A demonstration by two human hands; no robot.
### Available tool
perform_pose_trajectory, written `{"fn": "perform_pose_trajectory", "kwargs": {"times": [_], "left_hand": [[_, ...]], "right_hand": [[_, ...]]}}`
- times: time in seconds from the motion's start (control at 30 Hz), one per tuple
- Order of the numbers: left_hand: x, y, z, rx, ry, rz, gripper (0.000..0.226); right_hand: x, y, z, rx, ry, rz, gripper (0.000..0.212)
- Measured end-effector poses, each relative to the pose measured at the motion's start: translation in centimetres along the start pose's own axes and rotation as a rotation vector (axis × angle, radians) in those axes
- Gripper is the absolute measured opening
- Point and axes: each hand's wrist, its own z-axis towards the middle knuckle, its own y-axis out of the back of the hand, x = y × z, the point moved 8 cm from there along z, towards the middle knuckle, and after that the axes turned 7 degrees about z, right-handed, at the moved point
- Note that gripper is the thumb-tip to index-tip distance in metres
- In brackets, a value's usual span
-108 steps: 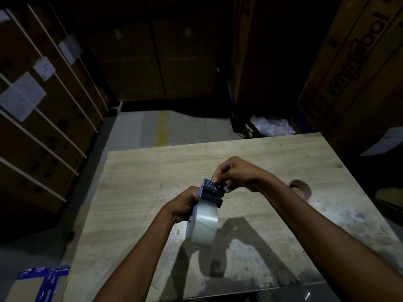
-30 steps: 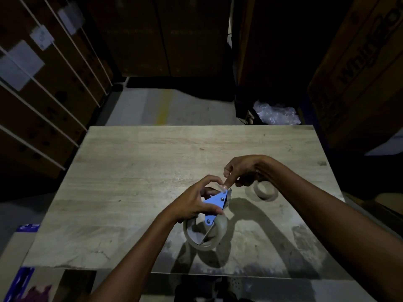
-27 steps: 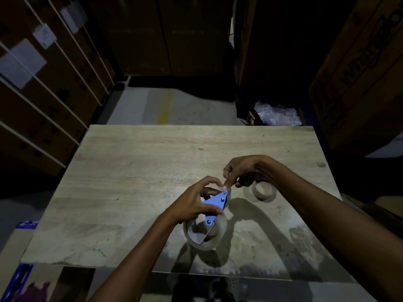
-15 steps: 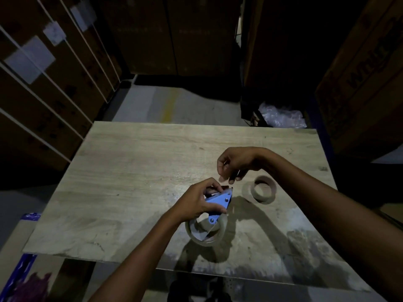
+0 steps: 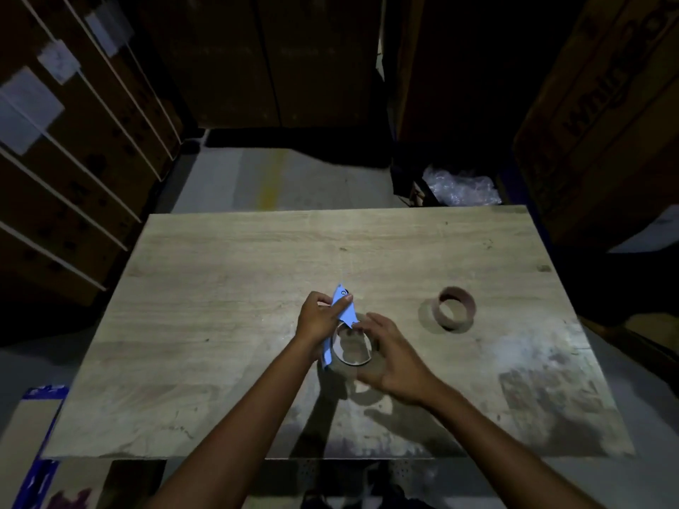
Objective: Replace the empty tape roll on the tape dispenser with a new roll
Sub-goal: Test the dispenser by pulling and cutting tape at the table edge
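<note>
**New roll on, seating unconfirmed**

Left hand [image 5: 319,321] fingers grasp the blue tape dispenser [image 5: 343,313]. Right hand [image 5: 389,356] cups the new roll [image 5: 352,349] on it. Empty core [image 5: 455,307] lies apart, right, on the desk [image 5: 220,288]. Threading probably remains.

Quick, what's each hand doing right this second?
Left hand: closed around the blue tape dispenser.
Right hand: fingers spread, cupping the new tape roll on the dispenser; a firm grip cannot be told.
</note>
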Motion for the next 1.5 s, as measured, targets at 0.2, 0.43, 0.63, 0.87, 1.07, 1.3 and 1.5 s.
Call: {"fn": "perform_pose_trajectory", "kwargs": {"times": [0.2, 0.43, 0.63, 0.87, 1.07, 1.3, 1.5], "left_hand": [[3.4, -1.6, 0.6, 0.191, 0.067, 0.117, 0.057], [6.3, -2.9, -1.3, 0.441, 0.137, 0.222, 0.041], [6.9, -4.6, -3.4, 0.513, -0.05, 0.517, 0.019], [8.0, -8.9, -5.8, 0.594, -0.114, 0.526, 0.032], [10.5, -13.3, -9.0, 0.733, 0.093, 0.385, 0.01], [9.6, -16.7, -11.8, 0.704, 0.219, 0.232, 0.018], [8.0, -18.6, -11.4, 0.58, -0.125, 0.501, 0.029]], "right_hand": [[-0.7, -4.7, -2.8, -0.151, -0.017, -0.367, 0.099], [-2.4, -4.3, -5.6, -0.334, -0.131, -0.066, 0.044], [-5.2, -3.6, -10.1, -0.442, -0.284, 0.273, 0.055], [-7.9, -1.4, -15.2, -0.496, -0.332, 0.463, 0.066], [-10.1, 0.0, -19.5, -0.505, -0.386, 0.713, 0.056], [-11.5, 1.9, -21.3, -0.538, -0.412, 0.799, 0.055], [-11.2, 3.3, -22.1, -0.619, -0.438, 0.686, 0.039]]}}
